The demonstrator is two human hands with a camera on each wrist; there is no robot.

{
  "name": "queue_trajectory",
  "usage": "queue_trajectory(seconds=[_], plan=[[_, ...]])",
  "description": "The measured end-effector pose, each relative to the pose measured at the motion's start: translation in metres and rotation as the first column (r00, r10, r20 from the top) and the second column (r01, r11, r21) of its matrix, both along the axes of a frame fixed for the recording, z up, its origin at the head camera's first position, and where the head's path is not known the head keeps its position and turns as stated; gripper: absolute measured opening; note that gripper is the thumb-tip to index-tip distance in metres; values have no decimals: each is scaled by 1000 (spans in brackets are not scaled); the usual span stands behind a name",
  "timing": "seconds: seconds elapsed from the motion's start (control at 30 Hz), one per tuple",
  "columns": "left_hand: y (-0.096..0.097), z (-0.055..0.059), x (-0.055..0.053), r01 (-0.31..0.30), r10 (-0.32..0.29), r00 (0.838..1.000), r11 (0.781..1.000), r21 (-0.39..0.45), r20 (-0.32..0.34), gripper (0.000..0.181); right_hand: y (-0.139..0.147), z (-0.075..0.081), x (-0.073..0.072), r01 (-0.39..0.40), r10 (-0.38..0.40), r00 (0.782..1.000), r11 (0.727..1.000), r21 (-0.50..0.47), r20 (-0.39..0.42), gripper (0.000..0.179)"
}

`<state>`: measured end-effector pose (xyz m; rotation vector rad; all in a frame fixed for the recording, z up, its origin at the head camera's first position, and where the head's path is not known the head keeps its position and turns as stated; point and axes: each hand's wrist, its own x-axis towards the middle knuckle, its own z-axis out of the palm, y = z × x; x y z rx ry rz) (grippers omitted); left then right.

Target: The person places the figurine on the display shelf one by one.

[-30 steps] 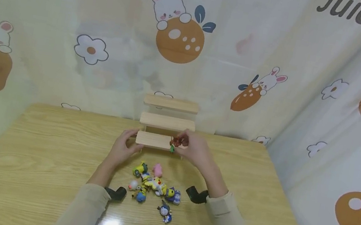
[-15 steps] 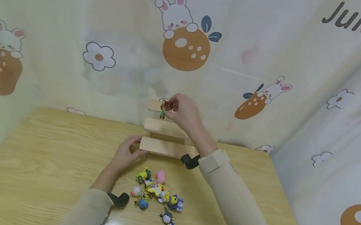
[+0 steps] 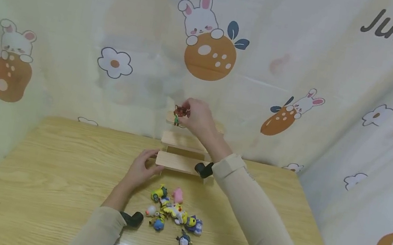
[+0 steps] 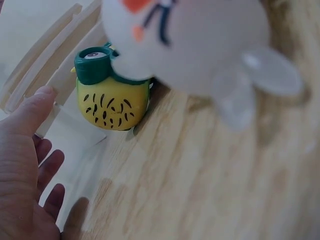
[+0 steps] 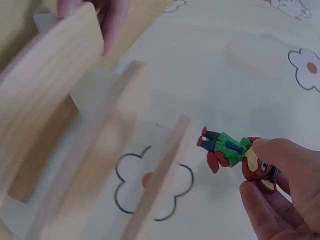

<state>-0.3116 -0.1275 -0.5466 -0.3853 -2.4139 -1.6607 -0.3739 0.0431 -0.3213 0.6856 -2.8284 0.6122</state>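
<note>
My right hand pinches a small fox figurine with a green jacket, dark trousers and reddish-brown head. The fingers grip it by the head, and its feet point toward the top tier of a three-tier wooden display stand. In the head view the figurine overlaps the left part of that tier; in the right wrist view a gap shows between feet and board. My left hand holds the left end of the bottom tier, thumb at its front edge. Clear side panels support the boards.
Several toy figures lie on the wooden table before the stand: a pink pig, a yellow-green goggled figure, a white-headed one and a dark-hooded one. A printed curtain hangs behind the stand.
My right hand has lifted the fox figurine from the bottom tier's right end up and leftward to the top tier. My left hand stays at the stand's left end.
</note>
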Motion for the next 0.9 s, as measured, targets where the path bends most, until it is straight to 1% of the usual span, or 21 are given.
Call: queue_trajectory(seconds=[0.1,0.2,0.33,0.43,0.53,0.63,0.73,0.9], plan=[[-1,3,-1,-9,9,1000,1000,9,-9,63,-1,-4,2,-18,18,999,1000,20,33,26],[-2,4,-2,-11,11,1000,1000,21,-12,63,-2,-10,3,-17,16,999,999,28,47,28],[0,2,-1,2,-2,1000,1000,28,-3,64,-2,-18,5,-8,6,998,1000,27,67,29],[1,0,2,-1,0,1000,1000,32,12,64,-3,-24,5,-4,1,997,999,40,76,29],[2,-1,4,-12,11,1000,1000,16,22,62,-5,-29,3,4,-9,997,998,57,80,29],[3,1,6,-18,18,1000,1000,-7,25,61,-6,-34,2,14,-19,997,997,72,79,26],[3,2,6,-20,21,999,1000,-20,26,61,-7,-38,0,25,-31,995,997,67,91,23],[3,3,5,-22,22,1000,1000,-21,18,62,-10,-40,1,38,-44,994,997,68,100,24]])
